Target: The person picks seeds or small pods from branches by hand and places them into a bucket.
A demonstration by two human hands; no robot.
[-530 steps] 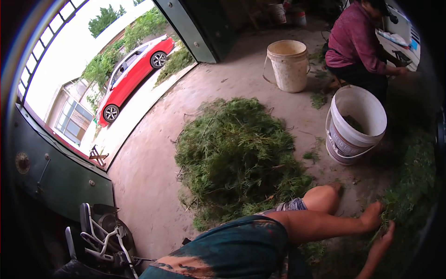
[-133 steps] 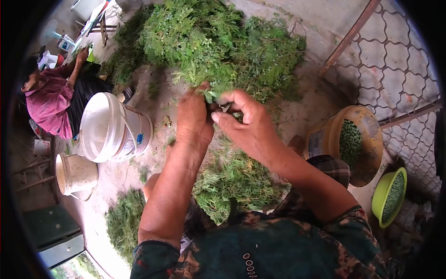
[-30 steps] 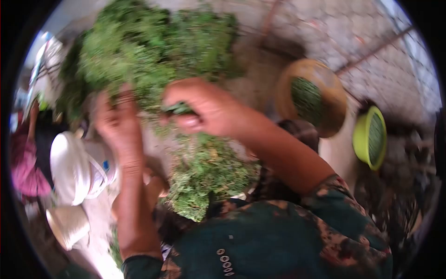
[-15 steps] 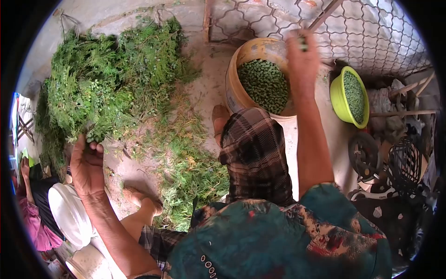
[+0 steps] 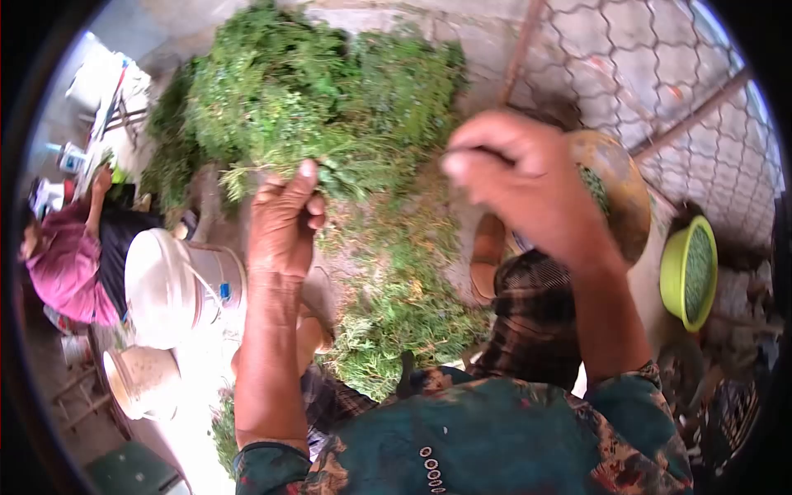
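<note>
My left hand [image 5: 285,216] is closed, thumb against bent fingers, on a leafy green sprig [image 5: 239,175] whose foliage shows on both sides of it. Just beyond lies a large heap of cut evergreen branches [image 5: 280,87]. My right hand [image 5: 528,177], blurred, hangs in the air to the right of the heap. Its fingers are curled with a gap between thumb and forefinger, and nothing shows in them. Behind that hand and forearm, partly hidden, stands a tan bucket [image 5: 629,186] with small green cones or berries [image 5: 594,188] in it.
A lime-green basin [image 5: 672,276] of green pieces stands at the right. Wire mesh [image 5: 627,58] rises behind the bucket. White buckets [image 5: 153,289] stand at left, near a person in a pink top [image 5: 70,264]. Loose sprigs [image 5: 396,330] litter the floor by my legs.
My right hand has come from above the bucket leftward, toward my left hand; the green pieces in it no longer show. My view has swung left.
</note>
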